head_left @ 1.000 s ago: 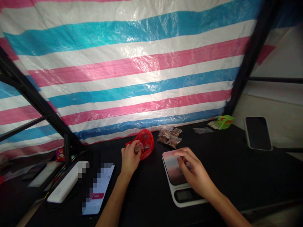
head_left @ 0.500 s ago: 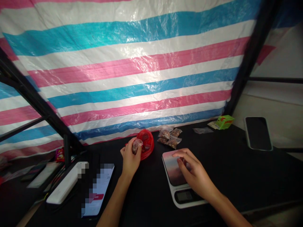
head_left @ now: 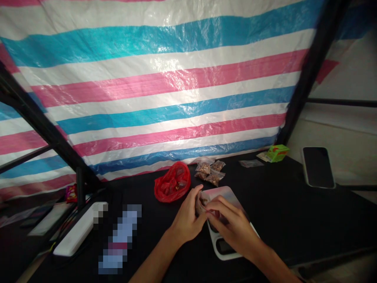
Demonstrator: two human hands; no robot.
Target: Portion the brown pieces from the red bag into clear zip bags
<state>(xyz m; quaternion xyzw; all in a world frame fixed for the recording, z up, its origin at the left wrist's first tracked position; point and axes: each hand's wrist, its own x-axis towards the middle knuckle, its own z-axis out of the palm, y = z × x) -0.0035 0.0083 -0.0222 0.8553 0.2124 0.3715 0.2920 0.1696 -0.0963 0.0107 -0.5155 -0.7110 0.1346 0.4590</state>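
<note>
Over the near-left part of a white kitchen scale (head_left: 226,192), both hands meet at a small clear zip bag (head_left: 202,201) with brown bits inside. My left hand (head_left: 188,218) is closed around its left side. At the bag's right edge, the fingers of my right hand (head_left: 235,226) are pinched together; their tips partly hide it. An open red plastic bag (head_left: 158,193) with small pieces in it lies beyond my left hand. Several filled zip bags (head_left: 214,177) are grouped behind the scale. My right hand covers part of the scale's display.
A phone with a lit screen (head_left: 120,236) and a white power strip (head_left: 81,230) lie on the left. At the right are a green box (head_left: 278,153), a flat clear bag (head_left: 251,163) and a dark-screened phone (head_left: 318,167). A striped tarp (head_left: 176,94) closes the back.
My left hand has moved right, from the red bag to the scale, carrying the small zip bag. My right hand has come to the zip bag and pinches it.
</note>
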